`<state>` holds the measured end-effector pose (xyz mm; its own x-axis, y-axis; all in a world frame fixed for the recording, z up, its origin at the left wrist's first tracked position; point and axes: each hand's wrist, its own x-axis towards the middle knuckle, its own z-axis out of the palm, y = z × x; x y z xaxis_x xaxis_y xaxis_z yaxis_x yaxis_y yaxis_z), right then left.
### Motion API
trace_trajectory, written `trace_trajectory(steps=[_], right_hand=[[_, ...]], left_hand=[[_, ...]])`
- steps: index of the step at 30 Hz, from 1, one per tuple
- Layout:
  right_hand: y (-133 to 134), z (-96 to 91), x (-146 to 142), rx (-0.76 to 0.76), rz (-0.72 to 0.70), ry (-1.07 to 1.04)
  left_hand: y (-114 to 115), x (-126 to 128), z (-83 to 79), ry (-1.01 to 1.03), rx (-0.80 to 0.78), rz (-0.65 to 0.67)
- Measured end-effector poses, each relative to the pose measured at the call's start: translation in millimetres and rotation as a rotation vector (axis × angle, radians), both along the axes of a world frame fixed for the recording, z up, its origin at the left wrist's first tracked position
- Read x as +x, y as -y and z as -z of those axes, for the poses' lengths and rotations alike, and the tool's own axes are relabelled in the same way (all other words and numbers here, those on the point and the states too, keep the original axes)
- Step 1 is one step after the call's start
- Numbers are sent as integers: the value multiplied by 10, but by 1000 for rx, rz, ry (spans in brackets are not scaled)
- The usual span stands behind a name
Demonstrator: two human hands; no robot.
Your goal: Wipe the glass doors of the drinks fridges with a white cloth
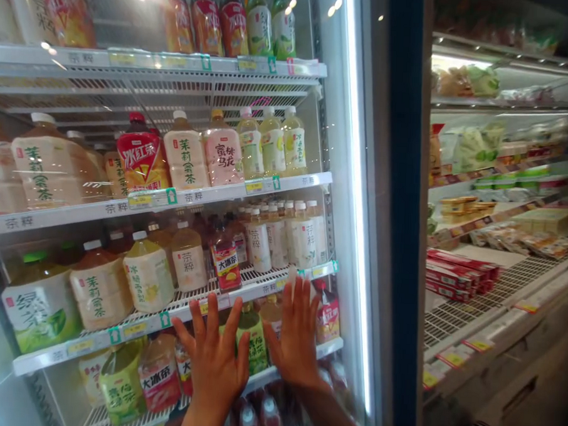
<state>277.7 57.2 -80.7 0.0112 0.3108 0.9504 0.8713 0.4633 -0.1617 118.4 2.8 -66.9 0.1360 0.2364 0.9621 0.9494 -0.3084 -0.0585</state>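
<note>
Both my hands are raised, fingers spread, in front of a drinks fridge. My left hand [216, 354] is open, its palm facing the bottles, over a green-labelled bottle [254, 343] on a low shelf. My right hand [295, 336] is open too, fingers pointing up, with the fingertips at the edge of the white wire shelf [262, 287] that carries tea bottles. A red-labelled bottle [329, 315] stands just right of my right hand. I cannot tell whether the hands press on glass or reach inside.
Several white shelves hold tea and juice bottles, with large jugs [40, 303] at the left. A dark blue door frame [399, 212] rises at the right of the fridge. Beyond it an open chilled case [494, 247] holds packaged food and red boxes [455, 274].
</note>
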Motion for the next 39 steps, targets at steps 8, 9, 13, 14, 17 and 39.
trace_trajectory(steps=[8,9,13,14,17,39], right_hand=[[-154,-547,131,27,13,-85],[-133,-540,85,27,12,-86],[108,-47,-347,20,-20,51],[159,16,-465,30,-29,92],[211,-222,-724,70,-47,127],[944,152,-2557,168,-287,534]], left_hand=[[44,-163,-72,-19,23,-27],[62,-198,-76,-15,25,-35],[136,-410,-59,17,28,-77],[150,-477,-54,19,30,-96],[193,-682,-53,6,32,-160],[1011,-2507,329,238,-6,-400]])
